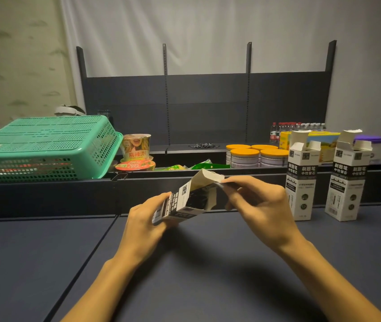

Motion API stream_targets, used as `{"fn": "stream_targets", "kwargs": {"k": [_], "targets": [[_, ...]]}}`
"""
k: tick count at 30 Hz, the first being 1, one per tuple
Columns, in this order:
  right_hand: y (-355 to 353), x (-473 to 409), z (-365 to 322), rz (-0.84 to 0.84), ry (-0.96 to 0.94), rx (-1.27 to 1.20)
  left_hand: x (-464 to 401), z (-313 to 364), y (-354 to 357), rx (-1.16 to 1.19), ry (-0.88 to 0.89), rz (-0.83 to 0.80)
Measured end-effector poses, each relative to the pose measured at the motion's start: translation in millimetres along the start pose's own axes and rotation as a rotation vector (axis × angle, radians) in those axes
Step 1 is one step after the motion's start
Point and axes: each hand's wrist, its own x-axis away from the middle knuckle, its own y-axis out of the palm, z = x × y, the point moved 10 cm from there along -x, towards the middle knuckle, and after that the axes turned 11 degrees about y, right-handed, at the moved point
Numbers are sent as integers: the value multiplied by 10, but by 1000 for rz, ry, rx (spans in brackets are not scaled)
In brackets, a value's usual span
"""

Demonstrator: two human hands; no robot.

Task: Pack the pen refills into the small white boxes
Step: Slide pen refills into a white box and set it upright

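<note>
At centre frame a small white refill box (185,202) is gripped around its lower body by the left hand (147,219) and tilted, probably so its open mouth is presented to the right hand (259,203), whose fingertips are pinched on the top flap. Dark refills can be seen inside. Black printed bands cover its white card. Two matching boxes (301,177) stand upright, flaps raised, at right.

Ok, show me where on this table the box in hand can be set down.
The dark table is bare left of the hands, below the green basket, and in front between the forearms. Far right is crowded: two upright open boxes stand there. The held box sits between left hand and right hand.
</note>
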Motion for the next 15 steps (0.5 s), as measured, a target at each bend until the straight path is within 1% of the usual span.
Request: {"fn": "stream_targets", "kwargs": {"k": [3,5,7,10,15], "targets": [[-49,-19,45,42,27,-23,-6,13,-2,17,-1,7],[-117,-22,13,104,-43,44,-9,18,1,20,-1,5],[-147,4,-71,140,-154,171,-9,25,-2,12,3,5],[-109,58,-168,131,-267,299,-7,27,-3,20,3,2],[34,86,-199,97,-328,382,-6,33,7,22,6,-4]]}}
